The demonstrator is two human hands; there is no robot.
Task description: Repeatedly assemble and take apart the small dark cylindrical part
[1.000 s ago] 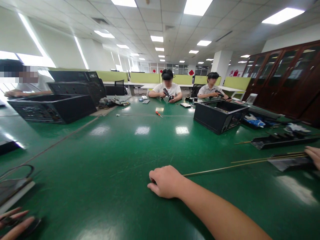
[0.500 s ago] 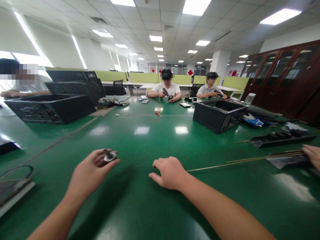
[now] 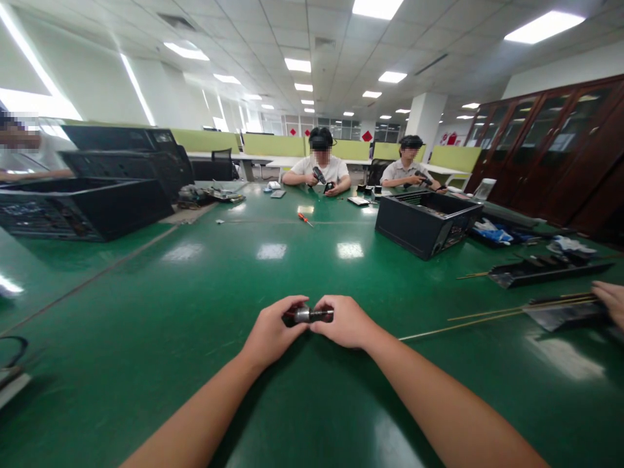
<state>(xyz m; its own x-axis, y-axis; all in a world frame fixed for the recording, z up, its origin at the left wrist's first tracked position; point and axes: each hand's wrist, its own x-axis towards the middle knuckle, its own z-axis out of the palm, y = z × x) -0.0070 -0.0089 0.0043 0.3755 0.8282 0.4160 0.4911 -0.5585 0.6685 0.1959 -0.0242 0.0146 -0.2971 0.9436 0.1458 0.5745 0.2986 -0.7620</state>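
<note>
Above the near bench [image 3: 219,273], left hand [image 3: 270,330] and right hand [image 3: 350,324] close around opposite ends of a silver-and-dark tool [image 3: 303,315], apparently steadying it.

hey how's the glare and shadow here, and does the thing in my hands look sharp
Head view: ceiling lights throw pale glare onto the green tabletop; head view, a dark shadow lies between the forearms; head view, the dark-and-silver piece looks slightly soft, partly hidden by fingers.

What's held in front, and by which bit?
A dark and silver, metallic-looking cylinder: the bare left hand grips its thicker end; the bare right hand curls around its thinner end, grip unclear.
</note>
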